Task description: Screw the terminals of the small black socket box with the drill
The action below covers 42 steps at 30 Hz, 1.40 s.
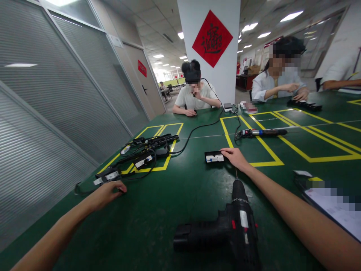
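Note:
My right hand [236, 159] reaches across the table and grips the right edge of a small black case [214, 157] with white and blue parts inside. A black cordless drill [244, 226] lies on its side nearer to me, its long thin bit pointing toward my right wrist. At the left, my left hand [111, 192] rests low over the table with its fingers curled together. Something small and dark shows at its fingertips, too small to name. Just beyond it lies a black device with a white label [108, 175].
Black cables and adapters [158, 145] lie bundled at the left. A pen-shaped tool [263, 132] with a cord lies farther back on the green table [158, 210], which has yellow tape outlines. Papers [332, 207] are at the right. Several people sit across the table.

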Each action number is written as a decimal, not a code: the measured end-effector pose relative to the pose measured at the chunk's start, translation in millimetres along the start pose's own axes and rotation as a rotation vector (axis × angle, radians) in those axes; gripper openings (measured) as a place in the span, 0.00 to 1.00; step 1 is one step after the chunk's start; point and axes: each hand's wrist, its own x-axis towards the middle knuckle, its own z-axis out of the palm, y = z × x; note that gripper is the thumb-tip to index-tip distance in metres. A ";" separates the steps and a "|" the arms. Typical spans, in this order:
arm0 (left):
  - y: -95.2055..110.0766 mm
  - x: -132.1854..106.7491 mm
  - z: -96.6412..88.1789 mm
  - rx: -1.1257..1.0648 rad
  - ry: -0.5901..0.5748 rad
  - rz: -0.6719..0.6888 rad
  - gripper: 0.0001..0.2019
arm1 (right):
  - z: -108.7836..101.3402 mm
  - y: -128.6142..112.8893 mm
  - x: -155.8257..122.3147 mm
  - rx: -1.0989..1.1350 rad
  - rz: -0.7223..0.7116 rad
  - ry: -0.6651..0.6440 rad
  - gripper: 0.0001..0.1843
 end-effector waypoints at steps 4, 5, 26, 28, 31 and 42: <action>-5.3 0.5 1.9 0.001 0.061 0.050 0.09 | -0.8 -2.3 -0.7 -0.005 0.004 -0.006 0.15; -5.6 -0.2 2.4 -0.003 0.072 0.067 0.10 | -1.0 -2.6 -0.9 -0.006 0.003 -0.007 0.15; 232.0 80.5 92.5 0.148 0.230 0.646 0.17 | 3.7 -47.7 -6.6 -0.414 -0.230 -0.085 0.16; 259.8 103.4 113.4 0.071 0.239 0.745 0.22 | 6.4 -47.4 -8.4 -0.431 -0.244 -0.103 0.15; 282.3 130.9 138.8 -0.150 0.234 0.773 0.29 | 4.1 -42.3 -7.2 -0.394 -0.242 -0.105 0.15; 271.0 136.9 143.2 -0.473 0.118 0.432 0.28 | -7.3 -29.8 11.7 0.127 -0.018 0.137 0.16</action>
